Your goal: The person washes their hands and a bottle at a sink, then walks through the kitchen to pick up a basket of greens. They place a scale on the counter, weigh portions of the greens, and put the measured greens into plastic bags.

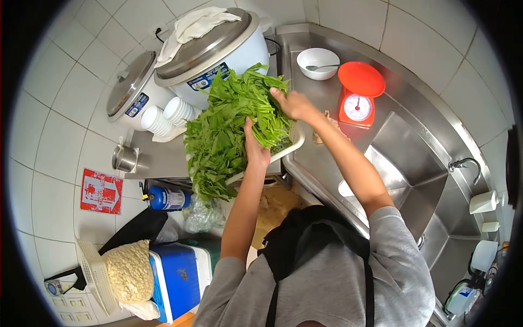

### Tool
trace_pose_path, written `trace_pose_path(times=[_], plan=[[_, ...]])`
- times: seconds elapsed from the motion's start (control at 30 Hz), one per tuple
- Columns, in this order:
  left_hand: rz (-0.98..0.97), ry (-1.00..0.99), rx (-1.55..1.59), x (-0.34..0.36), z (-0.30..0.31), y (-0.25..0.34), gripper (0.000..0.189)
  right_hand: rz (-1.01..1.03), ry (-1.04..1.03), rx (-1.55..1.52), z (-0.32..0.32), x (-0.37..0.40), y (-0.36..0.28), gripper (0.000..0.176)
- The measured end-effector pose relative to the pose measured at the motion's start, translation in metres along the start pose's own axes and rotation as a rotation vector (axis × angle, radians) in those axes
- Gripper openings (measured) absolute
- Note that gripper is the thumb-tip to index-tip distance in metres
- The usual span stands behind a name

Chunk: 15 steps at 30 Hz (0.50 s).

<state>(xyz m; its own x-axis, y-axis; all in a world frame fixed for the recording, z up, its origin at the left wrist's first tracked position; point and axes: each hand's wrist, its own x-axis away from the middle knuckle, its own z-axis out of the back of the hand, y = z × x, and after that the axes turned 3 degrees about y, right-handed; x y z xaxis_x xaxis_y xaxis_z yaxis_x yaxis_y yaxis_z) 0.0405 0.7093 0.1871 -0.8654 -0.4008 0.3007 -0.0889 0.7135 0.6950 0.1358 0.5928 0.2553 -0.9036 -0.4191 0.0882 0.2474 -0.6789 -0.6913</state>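
A large heap of leafy greens (218,131) fills a white plastic basket (297,143) on the steel counter. My left hand (256,146) grips a bunch of the green stems from the near side, thumb up and fingers partly hidden under it. My right hand (293,103) is closed on the upper right of the same bunch, its thumb pressed over the stems. Leaves hang over the basket's near left edge, and most of the basket is hidden beneath them.
Two large rice cookers (212,49) stand behind the greens, with stacked white cups (177,111) beside them. To the right are a white bowl (318,62) with a spoon, a red kitchen scale (358,106) and a steel sink (395,158). A blue cooler (177,275) sits lower left.
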Motion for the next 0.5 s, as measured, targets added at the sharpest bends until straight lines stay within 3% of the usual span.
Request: trace_pose_path(times=[0.07,0.1,0.27,0.37,0.47,0.5], plan=[[0.004,-0.022,-0.02,0.001,-0.001,0.002,0.054,-0.032,0.126,-0.21,-0.034,-0.019,0.008,0.082],[0.003,-0.025,-0.025,0.003,-0.001,0.002,0.054,-0.087,0.088,-0.257,-0.04,-0.023,0.005,0.094],[-0.033,0.008,0.02,0.004,0.005,0.0,0.061,-0.012,0.054,-0.225,-0.05,-0.019,-0.015,0.102],[-0.082,-0.08,0.014,-0.002,0.01,-0.006,0.064,0.052,-0.061,-0.204,-0.055,-0.003,-0.016,0.092],[-0.055,-0.108,-0.128,-0.008,0.01,-0.007,0.065,0.021,-0.014,-0.104,-0.067,0.026,-0.029,0.063],[-0.038,-0.068,-0.142,-0.005,0.009,-0.005,0.063,0.005,-0.103,-0.052,-0.057,0.028,-0.031,0.061]])
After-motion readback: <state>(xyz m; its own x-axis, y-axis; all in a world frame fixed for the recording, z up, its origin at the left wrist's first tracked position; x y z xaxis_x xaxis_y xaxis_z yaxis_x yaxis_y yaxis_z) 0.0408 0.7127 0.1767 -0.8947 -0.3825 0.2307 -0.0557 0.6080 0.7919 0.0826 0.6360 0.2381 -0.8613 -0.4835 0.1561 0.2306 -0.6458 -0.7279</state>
